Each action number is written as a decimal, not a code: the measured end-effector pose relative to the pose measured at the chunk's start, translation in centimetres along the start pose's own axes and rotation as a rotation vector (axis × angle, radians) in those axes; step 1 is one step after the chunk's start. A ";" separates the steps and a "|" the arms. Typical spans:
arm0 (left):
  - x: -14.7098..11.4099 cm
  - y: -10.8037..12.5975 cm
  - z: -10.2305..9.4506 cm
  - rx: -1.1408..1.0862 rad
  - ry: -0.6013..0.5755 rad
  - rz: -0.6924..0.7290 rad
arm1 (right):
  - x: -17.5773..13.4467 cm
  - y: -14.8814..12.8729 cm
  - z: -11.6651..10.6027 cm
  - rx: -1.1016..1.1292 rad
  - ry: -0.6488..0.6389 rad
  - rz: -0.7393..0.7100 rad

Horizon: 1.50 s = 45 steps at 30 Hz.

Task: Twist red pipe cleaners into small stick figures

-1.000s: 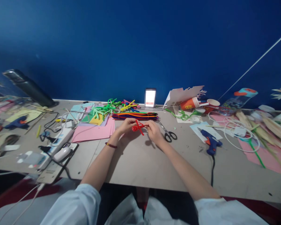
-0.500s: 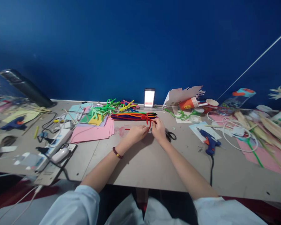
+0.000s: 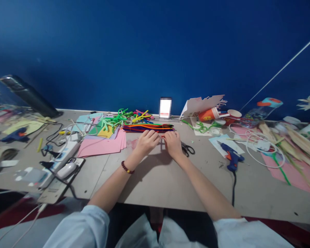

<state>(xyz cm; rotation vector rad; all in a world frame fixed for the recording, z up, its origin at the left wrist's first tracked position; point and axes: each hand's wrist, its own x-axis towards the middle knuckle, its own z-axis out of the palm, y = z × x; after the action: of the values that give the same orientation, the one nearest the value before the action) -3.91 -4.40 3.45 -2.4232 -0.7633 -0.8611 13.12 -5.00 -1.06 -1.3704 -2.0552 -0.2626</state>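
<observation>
My left hand (image 3: 147, 142) and my right hand (image 3: 172, 143) meet in the middle of the table, fingers pinched close together. Between the fingertips a short bit of red pipe cleaner (image 3: 163, 136) shows; most of it is hidden by my fingers. Just behind them lies a bundle of pipe cleaners (image 3: 134, 128) in dark blue, red, orange, green and black. Black-handled scissors (image 3: 188, 149) rest beside my right hand, partly covered by it.
Pink paper (image 3: 100, 146) and green pipe-cleaner shapes (image 3: 113, 121) lie to the left, near a power strip (image 3: 64, 160). A blue glue gun (image 3: 231, 156) with its cord lies at right. A lit phone (image 3: 165, 108) and paper cups (image 3: 209, 114) stand at the back.
My hands have turned over the red pipe cleaner, backs now facing up, and cover most of it. Its curled loops, seen before, are now out of sight.
</observation>
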 end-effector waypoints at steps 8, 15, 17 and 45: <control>-1.1 -3.8 1.8 -0.222 0.113 -0.245 | 0.4 -0.9 -0.8 0.159 -0.064 -0.084; -1.9 -4.7 2.7 -0.419 0.029 -0.324 | 0.5 -0.5 -0.1 0.321 -0.049 -0.094; -2.1 -4.6 2.8 -0.500 -0.017 -0.377 | 0.5 -0.6 0.0 0.382 -0.053 -0.097; -0.5 -0.3 1.9 -0.945 -0.323 -0.646 | 1.2 0.5 0.8 1.949 0.031 1.109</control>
<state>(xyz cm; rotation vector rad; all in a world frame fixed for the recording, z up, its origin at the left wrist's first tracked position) -3.57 -3.29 1.88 -3.2351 -1.6023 -1.2965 12.92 -3.44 -1.05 -0.7448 -0.4215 1.6364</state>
